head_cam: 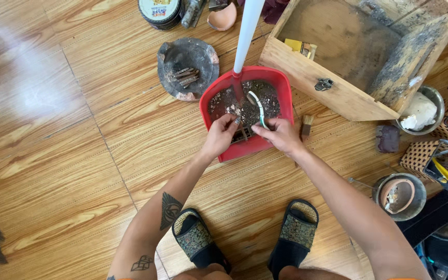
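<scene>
Red dustpan [282, 98]: it lay on the wooden floor [68, 155] in front of our feet, its tray scattered with dark dirt and pale chips, and its white handle [248, 31] rose toward the camera.
Left hand [220, 136]: we had it curled over the near edge of the dustpan, fingertips pinched on a small dark slatted piece [242, 134]; the fingers were nearly closed around it.
Right hand [281, 135]: we kept it closed around the handle of a toothbrush [257, 108], white with green, whose head pointed away from us over the dirt in the tray, just beside the slatted piece.
Small brush [306, 124]: a short wooden-handled brush lay on the floor just right of the dustpan, near our right hand.
Grey dish [187, 67]: a chipped round dish sat to the upper left of the dustpan, almost touching it, and held a few small dark pieces much like the one we gripped.
Wooden box [338, 93]: an open, weathered box with a metal latch lay behind and to the right of the dustpan.
Right side: metal bowls, a woven basket [421, 155] and tools were crowded along the edge.
Feet: we wore patterned slippers [296, 228], near the dustpan's front lip.
</scene>
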